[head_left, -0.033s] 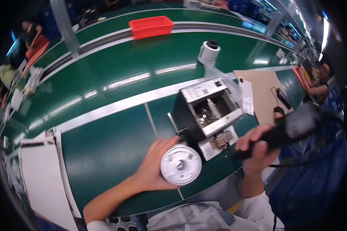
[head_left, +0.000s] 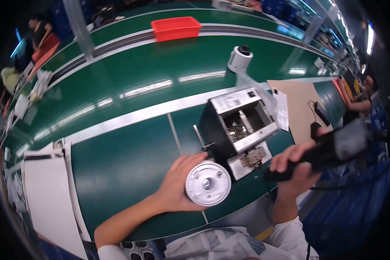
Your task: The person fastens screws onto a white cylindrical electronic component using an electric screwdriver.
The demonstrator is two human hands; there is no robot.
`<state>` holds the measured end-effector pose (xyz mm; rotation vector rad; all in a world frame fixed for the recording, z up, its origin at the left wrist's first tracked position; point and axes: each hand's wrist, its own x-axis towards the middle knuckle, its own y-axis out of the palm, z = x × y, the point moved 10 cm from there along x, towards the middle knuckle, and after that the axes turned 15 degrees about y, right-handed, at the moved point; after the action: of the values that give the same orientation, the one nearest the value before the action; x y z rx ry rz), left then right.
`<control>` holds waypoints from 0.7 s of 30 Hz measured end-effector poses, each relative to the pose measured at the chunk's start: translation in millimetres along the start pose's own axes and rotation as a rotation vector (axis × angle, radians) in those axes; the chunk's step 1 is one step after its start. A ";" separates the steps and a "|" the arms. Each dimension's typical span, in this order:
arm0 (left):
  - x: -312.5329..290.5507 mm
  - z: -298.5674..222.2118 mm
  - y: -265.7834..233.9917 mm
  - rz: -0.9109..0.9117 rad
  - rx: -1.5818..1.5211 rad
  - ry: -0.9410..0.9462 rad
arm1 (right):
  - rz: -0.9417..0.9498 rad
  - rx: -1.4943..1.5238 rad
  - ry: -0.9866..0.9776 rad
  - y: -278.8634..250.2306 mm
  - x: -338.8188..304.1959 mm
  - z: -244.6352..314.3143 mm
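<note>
My left hand (head_left: 177, 184) is closed round the side of a white round housing (head_left: 208, 183). Its flat end faces up, with a shiny centre and small screw holes near the rim. My right hand (head_left: 297, 171) grips a black corded electric screwdriver (head_left: 320, 154), held sideways with its thin bit pointing left toward the housing, apart from it. Between and beyond my hands stands a black screw feeder box (head_left: 219, 130), small metal screws (head_left: 237, 130) lying in its open top. A metal mechanism (head_left: 253, 157) sits at its near side.
A white cylinder with a black top (head_left: 240, 60) stands beyond the box, with clear plastic beside it. A red bin (head_left: 176, 29) is at the back. Cardboard (head_left: 301, 104) and a printed sheet (head_left: 281, 110) lie to the right, white boards (head_left: 52, 195) at left. Other people work at both sides.
The whole view has shifted slightly, so the bench things appear a little farther right. Both hands keep their hold on the housing and the screwdriver.
</note>
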<state>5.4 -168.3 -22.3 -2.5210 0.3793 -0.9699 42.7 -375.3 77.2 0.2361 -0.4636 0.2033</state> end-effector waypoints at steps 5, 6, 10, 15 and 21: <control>-14.5 0.4 -7.5 -0.106 0.062 0.039 | 0.015 0.060 0.006 95.3 15.1 38.3; -15.8 -4.1 -11.5 -0.171 0.064 0.084 | 0.031 0.059 0.013 108.4 15.2 40.2; -11.6 -10.8 -10.0 -0.141 0.073 0.106 | 0.077 0.036 0.023 136.9 11.7 42.9; -17.5 -11.8 -16.6 -0.178 0.097 0.134 | 0.086 0.028 0.068 150.5 7.7 32.3; -16.8 -14.4 -15.6 -0.200 0.095 0.172 | 0.094 -0.041 0.038 155.6 7.0 29.9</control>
<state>-14.9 -152.1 -14.9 -2.4311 0.1288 -1.2557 -2.0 -234.1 134.2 0.1699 -0.4414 0.2892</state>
